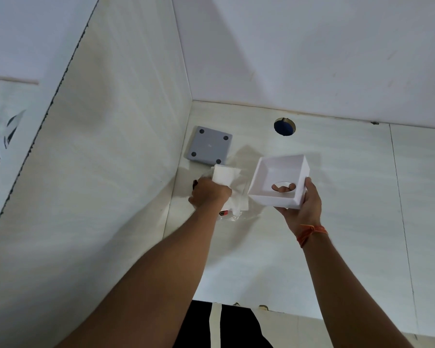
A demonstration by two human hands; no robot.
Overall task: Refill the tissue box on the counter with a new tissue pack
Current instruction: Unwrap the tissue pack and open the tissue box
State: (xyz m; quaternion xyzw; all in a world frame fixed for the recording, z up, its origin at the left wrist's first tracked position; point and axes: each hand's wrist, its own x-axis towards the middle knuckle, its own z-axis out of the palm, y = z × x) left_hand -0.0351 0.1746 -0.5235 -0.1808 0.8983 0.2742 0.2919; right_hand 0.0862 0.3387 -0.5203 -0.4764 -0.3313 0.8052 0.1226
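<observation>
Tissue box (279,180) — empty, turned open side up, gripped from beneath by the right hand (303,207). Tissue pack (222,175) at its 9 o'clock, clasped on the tabletop (336,222) by the left hand (208,193). Base plate (208,144) at 11 o'clock. Step judged: loading — tissues to be lifted from wrapper into box.

Both your forearms are bare, no sleeves in view. Your left hand (209,192) wears nothing visible, no ring or band. Your right hand (303,209) has an orange thread bracelet (311,233) at the wrist, knotted, with loose strand ends. At the bottom centre of the frame, your black garment (234,327) shows a pale vertical stripe (215,325).
</observation>
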